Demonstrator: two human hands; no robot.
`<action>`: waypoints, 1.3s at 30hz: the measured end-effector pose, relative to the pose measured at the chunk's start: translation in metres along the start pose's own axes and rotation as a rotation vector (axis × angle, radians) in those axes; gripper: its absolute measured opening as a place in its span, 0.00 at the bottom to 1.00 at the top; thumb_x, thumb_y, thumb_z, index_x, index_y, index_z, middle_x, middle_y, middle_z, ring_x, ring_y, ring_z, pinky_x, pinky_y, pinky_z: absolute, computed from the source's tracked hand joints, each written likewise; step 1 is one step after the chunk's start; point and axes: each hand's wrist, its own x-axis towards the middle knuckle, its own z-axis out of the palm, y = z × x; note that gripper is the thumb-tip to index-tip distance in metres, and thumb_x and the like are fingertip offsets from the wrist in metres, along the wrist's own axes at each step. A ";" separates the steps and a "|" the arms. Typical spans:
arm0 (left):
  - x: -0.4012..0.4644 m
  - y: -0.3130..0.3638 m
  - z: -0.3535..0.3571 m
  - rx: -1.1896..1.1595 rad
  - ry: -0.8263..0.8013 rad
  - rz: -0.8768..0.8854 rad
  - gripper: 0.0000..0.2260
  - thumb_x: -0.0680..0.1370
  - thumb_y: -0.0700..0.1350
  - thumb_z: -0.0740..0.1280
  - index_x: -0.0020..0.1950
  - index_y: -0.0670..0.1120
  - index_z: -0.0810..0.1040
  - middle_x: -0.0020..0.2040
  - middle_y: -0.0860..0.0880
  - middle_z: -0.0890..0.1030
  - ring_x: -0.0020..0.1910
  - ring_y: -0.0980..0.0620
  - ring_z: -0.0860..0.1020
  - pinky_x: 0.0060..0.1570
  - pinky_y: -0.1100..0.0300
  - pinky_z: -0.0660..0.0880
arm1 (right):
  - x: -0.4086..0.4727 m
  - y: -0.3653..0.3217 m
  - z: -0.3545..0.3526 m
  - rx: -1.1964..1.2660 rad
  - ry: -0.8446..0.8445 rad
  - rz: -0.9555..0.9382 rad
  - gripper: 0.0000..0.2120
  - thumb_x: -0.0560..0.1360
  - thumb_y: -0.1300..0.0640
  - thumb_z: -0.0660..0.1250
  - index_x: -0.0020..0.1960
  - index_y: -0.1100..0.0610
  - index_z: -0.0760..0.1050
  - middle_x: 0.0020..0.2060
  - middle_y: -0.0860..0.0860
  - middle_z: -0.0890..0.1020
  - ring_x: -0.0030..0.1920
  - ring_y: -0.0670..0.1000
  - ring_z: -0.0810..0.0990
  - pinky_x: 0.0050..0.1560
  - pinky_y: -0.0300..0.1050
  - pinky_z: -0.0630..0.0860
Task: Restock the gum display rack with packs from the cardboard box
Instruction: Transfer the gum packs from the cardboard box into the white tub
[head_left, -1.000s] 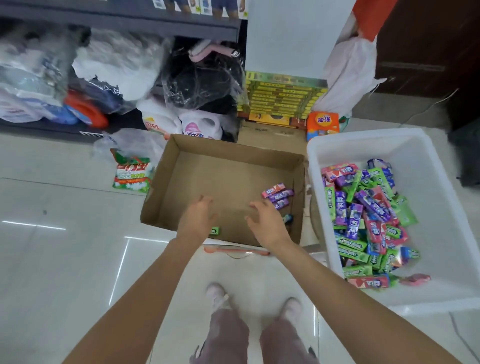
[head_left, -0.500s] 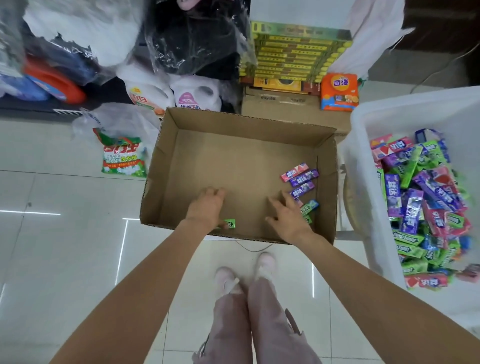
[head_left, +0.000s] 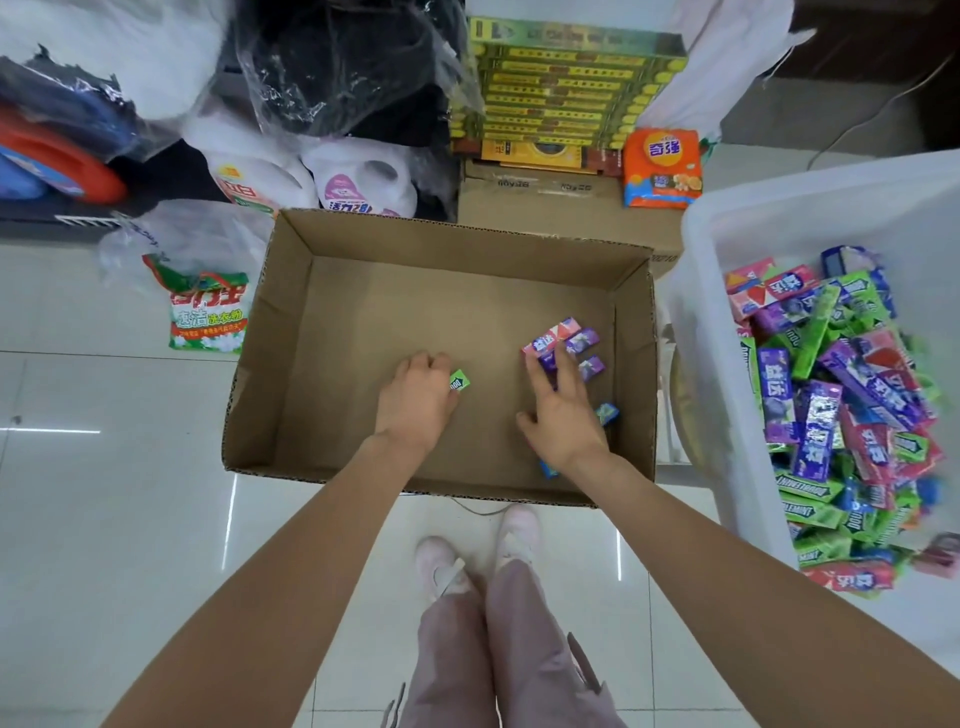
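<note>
Down in the cardboard box (head_left: 280, 332), both hands at work.
Left hand (head_left: 415, 400) curls round a green pack (head_left: 460, 382); right hand (head_left: 563, 410), fingers spread, touches purple packs (head_left: 582, 343) lying slantwise, ends toward the far-right corner.

You see one cardboard box (head_left: 270, 332) on floor. Inside it: one green pack (head_left: 460, 383), one pink-and-purple pack (head_left: 551, 335), two purple packs (head_left: 583, 341) showing past your fingers, one blue-green pack (head_left: 607, 414), one blue pack (head_left: 548, 469) partly hidden under your wrist. More may sit under your two hands: left hand (head_left: 415, 400), right hand (head_left: 563, 415). One white bin (head_left: 727, 223) beside box; packs inside heaped, too many to count. Two white jugs (head_left: 358, 182), one orange bag (head_left: 662, 169).
</note>
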 end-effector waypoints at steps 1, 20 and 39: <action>0.000 0.001 0.000 -0.030 0.007 -0.015 0.13 0.79 0.46 0.62 0.62 0.43 0.71 0.59 0.42 0.72 0.59 0.42 0.71 0.48 0.51 0.71 | 0.000 -0.001 0.001 -0.009 -0.010 -0.050 0.33 0.78 0.54 0.60 0.77 0.48 0.46 0.76 0.51 0.41 0.76 0.54 0.45 0.71 0.49 0.60; 0.043 0.055 0.010 -0.474 0.030 -0.080 0.14 0.73 0.42 0.71 0.57 0.44 0.75 0.56 0.43 0.75 0.54 0.44 0.76 0.56 0.50 0.73 | 0.025 0.020 -0.012 0.204 0.176 0.018 0.35 0.74 0.60 0.68 0.75 0.54 0.55 0.71 0.53 0.60 0.71 0.53 0.60 0.69 0.48 0.65; 0.046 0.048 -0.003 -0.772 0.028 -0.194 0.13 0.72 0.36 0.71 0.57 0.40 0.78 0.50 0.44 0.82 0.42 0.54 0.77 0.36 0.77 0.70 | 0.041 0.007 -0.015 0.146 0.233 -0.009 0.40 0.70 0.54 0.72 0.74 0.58 0.55 0.67 0.55 0.65 0.67 0.53 0.63 0.60 0.45 0.67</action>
